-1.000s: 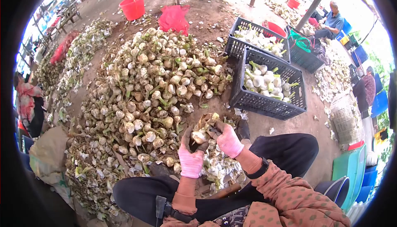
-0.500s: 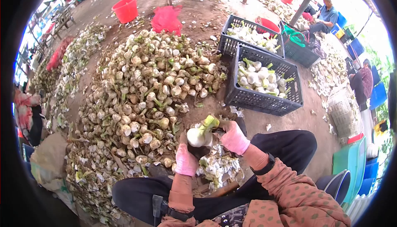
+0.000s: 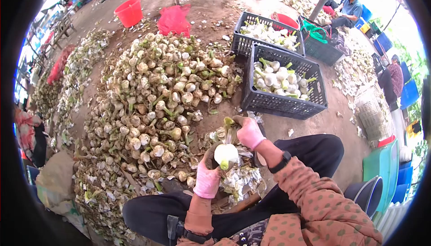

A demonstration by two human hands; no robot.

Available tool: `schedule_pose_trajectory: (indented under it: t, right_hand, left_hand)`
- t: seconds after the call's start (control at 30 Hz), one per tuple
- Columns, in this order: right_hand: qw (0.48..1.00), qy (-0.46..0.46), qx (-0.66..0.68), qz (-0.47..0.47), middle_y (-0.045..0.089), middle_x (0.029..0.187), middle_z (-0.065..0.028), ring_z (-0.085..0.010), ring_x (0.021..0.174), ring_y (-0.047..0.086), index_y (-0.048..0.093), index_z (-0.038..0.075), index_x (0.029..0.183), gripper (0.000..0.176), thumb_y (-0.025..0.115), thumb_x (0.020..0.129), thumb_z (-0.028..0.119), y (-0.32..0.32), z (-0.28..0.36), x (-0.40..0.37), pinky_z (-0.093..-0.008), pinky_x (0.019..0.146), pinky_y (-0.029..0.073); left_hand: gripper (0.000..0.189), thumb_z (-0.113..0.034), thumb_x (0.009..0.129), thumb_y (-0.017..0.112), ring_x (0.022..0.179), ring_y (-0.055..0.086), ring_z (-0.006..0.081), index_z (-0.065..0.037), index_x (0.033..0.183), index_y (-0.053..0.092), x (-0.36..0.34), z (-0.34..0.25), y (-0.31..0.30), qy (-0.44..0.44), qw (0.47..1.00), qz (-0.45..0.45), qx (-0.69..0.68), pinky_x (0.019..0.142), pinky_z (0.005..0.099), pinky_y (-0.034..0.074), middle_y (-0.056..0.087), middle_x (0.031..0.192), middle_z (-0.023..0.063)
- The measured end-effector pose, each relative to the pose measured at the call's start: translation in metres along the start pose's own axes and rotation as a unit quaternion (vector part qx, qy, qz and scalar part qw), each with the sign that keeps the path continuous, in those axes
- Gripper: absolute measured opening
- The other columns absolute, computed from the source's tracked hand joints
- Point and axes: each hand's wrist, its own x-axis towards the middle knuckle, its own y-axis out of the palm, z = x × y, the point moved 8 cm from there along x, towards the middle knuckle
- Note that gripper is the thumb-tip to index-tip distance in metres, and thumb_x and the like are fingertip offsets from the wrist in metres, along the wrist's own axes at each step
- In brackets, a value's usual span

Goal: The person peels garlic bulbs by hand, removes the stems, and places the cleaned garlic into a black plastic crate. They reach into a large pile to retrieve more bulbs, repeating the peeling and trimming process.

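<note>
A white garlic bulb (image 3: 226, 154) rests in my left hand (image 3: 208, 176), whose gloved fingers are closed around its left side. Its short green stem end points down toward me. Above the bulb, my right hand (image 3: 250, 132) pinches a strip of garlic skin (image 3: 230, 128) that stretches up from the bulb. Both gloves are pink with dirty, dark fingers. Below the hands lies a heap of peeled garlic skins (image 3: 240, 181) between my legs. A large pile of unpeeled garlic (image 3: 152, 98) spreads ahead and to the left.
A black crate (image 3: 287, 100) of cleaned garlic stands ahead right, with another crate (image 3: 269, 35) behind it. A red bucket (image 3: 129, 12) and red mesh bag (image 3: 174, 20) sit beyond the pile. At right are a dark bucket (image 3: 366, 196) and a seated person (image 3: 350, 10) farther back.
The bulb has turned over so its stem end now faces down toward me. My right hand has moved up and left, drawing skin away from the bulb. The view has shifted slightly.
</note>
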Motion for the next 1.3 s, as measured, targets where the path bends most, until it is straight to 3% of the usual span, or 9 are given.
schedule_pose_trajectory:
  t: [0.1, 0.17, 0.23, 0.3, 0.37, 0.83, 1.07, 1.2, 1.3]
  right_hand:
    - [0.982, -0.109, -0.154, -0.011, 0.062, 0.116, -0.0155, -0.0338, 0.112, 0.056, 0.063, 0.007, 0.113, 0.044, 0.06, 0.069, 0.005, 0.003, -0.011, 0.001, -0.0337, 0.096, 0.044]
    - [0.991, -0.052, -0.118, 0.02, 0.058, 0.123, -0.0153, -0.0285, 0.118, 0.053, 0.061, 0.007, 0.116, 0.048, 0.057, 0.069, 0.0, -0.013, 0.011, -0.011, -0.0303, 0.1, 0.041]
    - [0.972, -0.114, 0.188, 0.08, 0.061, 0.118, -0.014, -0.0219, 0.11, 0.058, 0.061, 0.004, 0.116, 0.046, 0.058, 0.07, -0.004, -0.023, 0.035, -0.022, -0.0285, 0.095, 0.044]
    - [0.964, -0.101, 0.222, 0.104, 0.065, 0.109, -0.0125, -0.0173, 0.101, 0.061, 0.063, 0.001, 0.111, 0.039, 0.061, 0.073, -0.005, -0.034, 0.055, -0.032, -0.0283, 0.091, 0.046]
    - [0.966, -0.127, 0.134, 0.183, 0.068, 0.102, -0.0113, -0.0165, 0.094, 0.063, 0.065, 0.0, 0.106, 0.031, 0.065, 0.075, 0.0, -0.029, 0.074, -0.044, -0.0292, 0.087, 0.048]
    - [0.989, -0.113, 0.082, 0.052, 0.064, 0.078, -0.0142, -0.0185, 0.072, 0.062, 0.061, -0.002, 0.087, 0.013, 0.062, 0.073, -0.002, -0.024, 0.075, -0.057, -0.0304, 0.066, 0.048]
    - [0.989, -0.066, -0.082, 0.105, 0.062, 0.08, -0.02, -0.036, 0.08, 0.062, 0.06, 0.004, 0.087, 0.019, 0.058, 0.069, 0.009, 0.008, 0.029, -0.027, -0.0411, 0.07, 0.049]
    - [0.95, -0.037, -0.235, 0.203, 0.064, 0.088, -0.0143, -0.033, 0.089, 0.062, 0.063, 0.008, 0.089, 0.02, 0.057, 0.069, 0.006, 0.057, -0.049, -0.028, -0.0398, 0.08, 0.048]
    - [0.976, -0.115, -0.157, 0.092, 0.065, 0.096, -0.0113, -0.0275, 0.093, 0.063, 0.065, 0.01, 0.105, 0.042, 0.06, 0.065, -0.003, 0.021, -0.015, -0.037, -0.034, 0.087, 0.048]
  left_hand:
    - [0.057, 0.004, 0.075, 0.07, 0.103, 0.058, 0.0165, -0.002, 0.127, 0.048, 0.003, -0.009, -0.001, 0.04, 0.999, 0.003, 0.024, 0.089, 0.0312, 0.049, 0.059, 0.114, 0.007]
    - [0.058, 0.0, 0.075, 0.074, 0.102, 0.058, 0.0161, -0.002, 0.127, 0.048, 0.003, -0.004, -0.01, 0.026, 0.999, -0.018, 0.026, 0.089, 0.0306, 0.049, 0.059, 0.114, 0.0071]
    - [0.058, -0.004, 0.073, 0.077, 0.101, 0.058, 0.0158, -0.001, 0.125, 0.05, 0.005, -0.005, -0.007, 0.022, 0.999, -0.02, 0.03, 0.088, 0.0298, 0.048, 0.06, 0.113, 0.0075]
    - [0.059, -0.009, 0.072, 0.08, 0.101, 0.058, 0.0156, -0.001, 0.123, 0.051, 0.007, -0.006, -0.006, 0.027, 0.998, -0.022, 0.061, 0.088, 0.0295, 0.049, 0.06, 0.112, 0.0074]
    - [0.06, -0.013, 0.072, 0.081, 0.101, 0.058, 0.0158, 0.0, 0.123, 0.052, 0.007, -0.007, -0.002, 0.031, 0.998, -0.01, 0.051, 0.088, 0.0293, 0.049, 0.06, 0.112, 0.0076]
    - [0.055, -0.016, 0.085, 0.063, 0.107, 0.057, 0.0271, -0.003, 0.133, 0.041, 0.004, 0.011, 0.002, -0.053, 0.981, 0.008, -0.188, 0.091, 0.0415, 0.049, 0.055, 0.119, 0.0131]
    - [0.063, -0.017, 0.081, 0.06, 0.106, 0.058, 0.0269, -0.012, 0.139, 0.037, -0.009, 0.01, 0.017, -0.129, 0.942, 0.111, -0.29, 0.086, 0.043, 0.053, 0.054, 0.12, 0.0119]
    - [0.075, -0.025, 0.079, 0.069, 0.1, 0.06, 0.0253, -0.02, 0.144, 0.032, -0.005, 0.005, 0.002, -0.085, 0.983, 0.023, -0.163, 0.075, 0.0414, 0.057, 0.057, 0.116, 0.0085]
    - [0.078, -0.02, 0.078, 0.073, 0.102, 0.059, 0.0234, -0.015, 0.143, 0.032, 0.003, 0.005, -0.004, -0.016, 0.994, 0.01, -0.11, 0.077, 0.036, 0.056, 0.054, 0.122, 0.0092]
